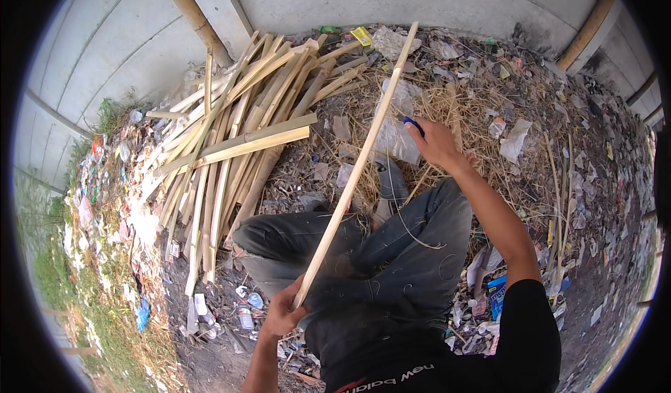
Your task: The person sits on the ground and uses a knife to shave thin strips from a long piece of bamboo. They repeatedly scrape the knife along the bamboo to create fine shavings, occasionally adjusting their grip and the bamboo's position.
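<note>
A long, pale bamboo strip (363, 155) slants across my lap, its far end up toward the wall. My left hand (283, 312) is closed around its lower end. To the right of the strip, my right hand (439, 145) grips a blue-handled knife (414, 125); its blade is small and hard to make out. The knife is close to the strip's upper half, but I cannot tell whether they touch. My legs in dark jeans (412, 253) are folded beneath the strip, with thin shavings on them.
A heap of split bamboo strips (237, 134) lies to the left, reaching toward the concrete wall (419, 1). Dry fibres (454, 106), plastic scraps and other litter cover the ground. A few thin strips (563, 197) lie at right. Bamboo poles (196, 15) lean on the wall.
</note>
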Motion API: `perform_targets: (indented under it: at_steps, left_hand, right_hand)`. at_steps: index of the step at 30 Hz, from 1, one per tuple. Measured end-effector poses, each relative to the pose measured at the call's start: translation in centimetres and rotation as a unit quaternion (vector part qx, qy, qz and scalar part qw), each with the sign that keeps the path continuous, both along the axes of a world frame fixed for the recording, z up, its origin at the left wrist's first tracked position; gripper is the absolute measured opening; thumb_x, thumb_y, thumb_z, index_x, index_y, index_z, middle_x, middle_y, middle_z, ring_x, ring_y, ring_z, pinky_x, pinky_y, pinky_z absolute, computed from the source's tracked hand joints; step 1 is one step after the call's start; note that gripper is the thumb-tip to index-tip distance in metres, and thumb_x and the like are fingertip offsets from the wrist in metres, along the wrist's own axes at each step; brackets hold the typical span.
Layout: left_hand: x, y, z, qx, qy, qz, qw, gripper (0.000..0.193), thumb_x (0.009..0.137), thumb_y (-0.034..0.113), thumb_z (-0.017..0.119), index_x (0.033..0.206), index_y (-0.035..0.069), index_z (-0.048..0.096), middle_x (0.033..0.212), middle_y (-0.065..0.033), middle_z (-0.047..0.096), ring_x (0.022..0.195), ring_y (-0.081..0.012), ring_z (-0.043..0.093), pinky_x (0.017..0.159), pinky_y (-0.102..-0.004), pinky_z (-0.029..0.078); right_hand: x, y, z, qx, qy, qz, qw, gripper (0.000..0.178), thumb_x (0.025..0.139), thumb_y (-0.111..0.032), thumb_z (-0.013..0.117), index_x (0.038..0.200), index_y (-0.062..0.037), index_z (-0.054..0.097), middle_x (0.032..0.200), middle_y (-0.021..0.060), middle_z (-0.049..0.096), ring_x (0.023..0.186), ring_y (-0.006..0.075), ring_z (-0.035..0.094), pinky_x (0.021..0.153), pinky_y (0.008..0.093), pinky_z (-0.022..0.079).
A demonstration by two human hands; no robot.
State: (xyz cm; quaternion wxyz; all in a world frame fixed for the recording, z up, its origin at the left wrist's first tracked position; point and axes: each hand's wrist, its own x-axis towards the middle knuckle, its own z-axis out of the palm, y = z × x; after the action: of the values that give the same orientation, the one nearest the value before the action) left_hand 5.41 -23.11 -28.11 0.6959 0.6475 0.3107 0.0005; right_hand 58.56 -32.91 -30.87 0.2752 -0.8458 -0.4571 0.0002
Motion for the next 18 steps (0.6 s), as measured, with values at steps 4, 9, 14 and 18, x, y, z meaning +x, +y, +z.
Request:
perform_targets:
  at_steps: [4, 9, 14, 18]
  left_hand:
    - [0.2, 0.0, 0.4, -0.022, -0.020, 0.006, 1.000, 0.077, 0.083, -0.009, 0.060, 0.158, -0.007, 0.044, 0.138, -0.0084, 0.065, 0.125, -0.0125, 0.056, 0.109, -0.0266, 0.042]
    - [-0.2, 0.5, 0.1, 0.000, -0.001, -0.005, 1.000, 0.077, 0.084, -0.009, 0.061, 0.159, -0.006, 0.043, 0.139, -0.0077, 0.064, 0.125, -0.0125, 0.056, 0.108, -0.0267, 0.042]
    - [0.2, 0.5, 0.7, -0.011, -0.004, -0.009, 1.000, 0.076, 0.084, -0.010, 0.061, 0.158, -0.007, 0.044, 0.139, -0.0077, 0.064, 0.124, -0.0129, 0.056, 0.108, -0.0268, 0.042]
    - [-0.4, 0.5, 0.3, 0.023, 0.000, -0.014, 1.000, 0.076, 0.082, -0.010, 0.063, 0.156, -0.007, 0.046, 0.140, -0.0088, 0.064, 0.125, -0.0135, 0.057, 0.108, -0.0267, 0.042]
  right_hand:
    - [-2.1, 0.8, -1.0, -0.033, 0.031, 0.075, 0.996, 0.053, 0.108, -0.052, 0.051, 0.092, -0.0041, 0.068, 0.069, 0.0195, 0.066, 0.067, 0.0439, 0.066, 0.065, 0.0537, 0.051]
    - [-3.5, 1.1, 0.6, 0.069, 0.067, 0.152, 0.984, 0.052, 0.108, -0.050, 0.052, 0.089, -0.0034, 0.066, 0.063, 0.0202, 0.061, 0.062, 0.0428, 0.063, 0.061, 0.0522, 0.046]
    - [-2.1, 2.0, 1.8, 0.068, 0.021, 0.121, 0.990, 0.046, 0.109, -0.044, 0.051, 0.088, -0.0041, 0.063, 0.061, 0.0165, 0.059, 0.058, 0.0411, 0.060, 0.058, 0.0508, 0.045]
    - [-1.0, 2.0, 2.6, 0.035, 0.010, 0.076, 0.996, 0.046, 0.110, -0.041, 0.049, 0.090, -0.0029, 0.064, 0.064, 0.0183, 0.062, 0.061, 0.0418, 0.062, 0.061, 0.0530, 0.046]
